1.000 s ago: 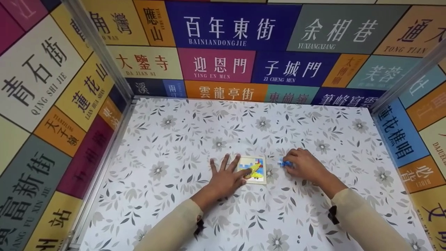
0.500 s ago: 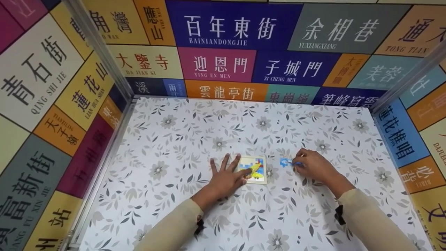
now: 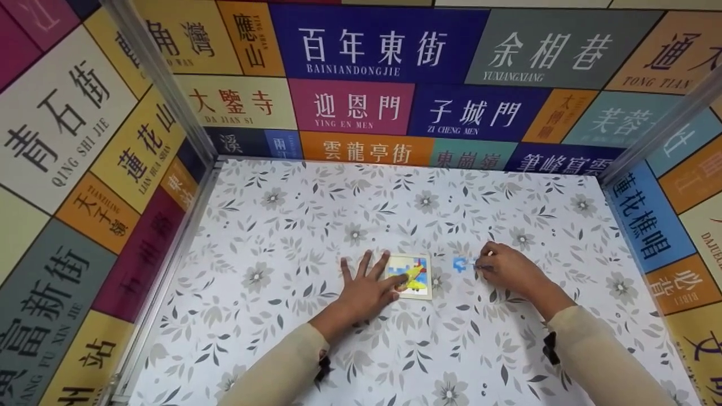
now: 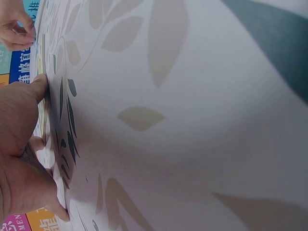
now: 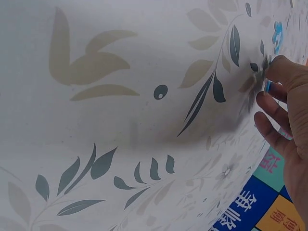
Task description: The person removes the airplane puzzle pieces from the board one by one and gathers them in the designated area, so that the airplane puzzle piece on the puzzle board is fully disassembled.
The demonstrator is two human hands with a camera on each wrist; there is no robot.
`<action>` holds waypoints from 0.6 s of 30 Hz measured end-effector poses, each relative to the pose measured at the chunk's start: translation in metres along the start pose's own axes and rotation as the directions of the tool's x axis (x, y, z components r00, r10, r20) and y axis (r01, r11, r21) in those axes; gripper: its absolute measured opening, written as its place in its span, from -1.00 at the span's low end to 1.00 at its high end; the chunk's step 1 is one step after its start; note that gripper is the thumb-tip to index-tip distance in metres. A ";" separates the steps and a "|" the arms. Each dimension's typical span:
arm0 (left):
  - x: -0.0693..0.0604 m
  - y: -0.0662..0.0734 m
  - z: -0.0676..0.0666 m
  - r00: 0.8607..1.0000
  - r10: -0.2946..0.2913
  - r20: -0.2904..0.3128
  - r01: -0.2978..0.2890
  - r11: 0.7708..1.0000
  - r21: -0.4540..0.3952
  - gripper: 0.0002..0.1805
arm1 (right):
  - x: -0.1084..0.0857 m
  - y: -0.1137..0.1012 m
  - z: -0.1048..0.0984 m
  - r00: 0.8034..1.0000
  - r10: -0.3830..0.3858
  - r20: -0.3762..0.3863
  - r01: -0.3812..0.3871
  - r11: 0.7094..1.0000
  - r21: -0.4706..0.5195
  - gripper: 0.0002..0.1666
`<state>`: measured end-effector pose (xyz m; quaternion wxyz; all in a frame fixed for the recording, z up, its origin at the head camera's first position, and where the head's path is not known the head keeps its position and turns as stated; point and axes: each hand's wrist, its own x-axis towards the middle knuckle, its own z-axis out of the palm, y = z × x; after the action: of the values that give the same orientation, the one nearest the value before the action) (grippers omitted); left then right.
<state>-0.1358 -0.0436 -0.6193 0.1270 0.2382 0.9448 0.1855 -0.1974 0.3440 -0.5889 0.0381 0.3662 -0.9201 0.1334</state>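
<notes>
A small jigsaw puzzle (image 3: pixel 416 278) in a pale square frame lies flat, its picture showing a yellow and red plane on blue. My left hand (image 3: pixel 364 290) rests spread over its left side, with straight fingers on the table and the thumb across the picture. To the right of the puzzle lies a loose blue puzzle piece (image 3: pixel 459 264). Just beyond that, my right hand (image 3: pixel 507 270) pinches another blue puzzle piece (image 5: pixel 267 87) between thumb and fingertips, tilted on edge. Most of the held piece is hidden by the fingers.
The table (image 3: pixel 316 225) is covered with white floral cloth. Panels of coloured street-name signs (image 3: pixel 389 45) stand along its back and both sides, with clear corner posts (image 3: pixel 163 73) between them.
My right hand has moved a little to the right with one blue puzzle piece pinched in it, uncovering the loose blue piece. The left hand has stayed on the puzzle.
</notes>
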 end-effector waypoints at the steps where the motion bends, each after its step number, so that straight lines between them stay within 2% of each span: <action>1: 0.000 0.000 0.000 1.000 0.000 0.005 0.000 1.000 -0.003 -0.40 | -0.001 0.001 0.001 1.000 -0.018 -0.020 0.018 1.000 -0.002 -0.83; 5: -0.001 -0.001 0.000 1.000 0.011 -0.003 -0.011 1.000 -0.005 -0.41 | -0.002 0.005 0.006 0.992 -0.088 -0.092 0.086 0.996 -0.017 -0.78; 9: -0.001 -0.001 0.000 1.000 0.020 -0.015 -0.020 1.000 0.001 -0.41 | -0.002 0.008 0.010 0.986 -0.114 -0.124 0.110 0.993 -0.044 -0.76; 13: -0.001 0.000 -0.001 0.999 0.023 -0.022 -0.023 1.000 0.001 -0.42 | -0.003 0.007 0.011 0.987 -0.099 -0.126 0.092 0.994 -0.063 -0.76; 18: -0.001 0.000 -0.001 1.000 0.015 -0.016 -0.016 1.000 -0.011 -0.41 | -0.004 0.003 0.010 0.997 -0.025 -0.071 0.021 0.999 -0.047 -0.80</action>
<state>-0.1350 -0.0443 -0.6184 0.1193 0.2434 0.9429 0.1934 -0.1961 0.3464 -0.6002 0.0811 0.3708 -0.9167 0.1247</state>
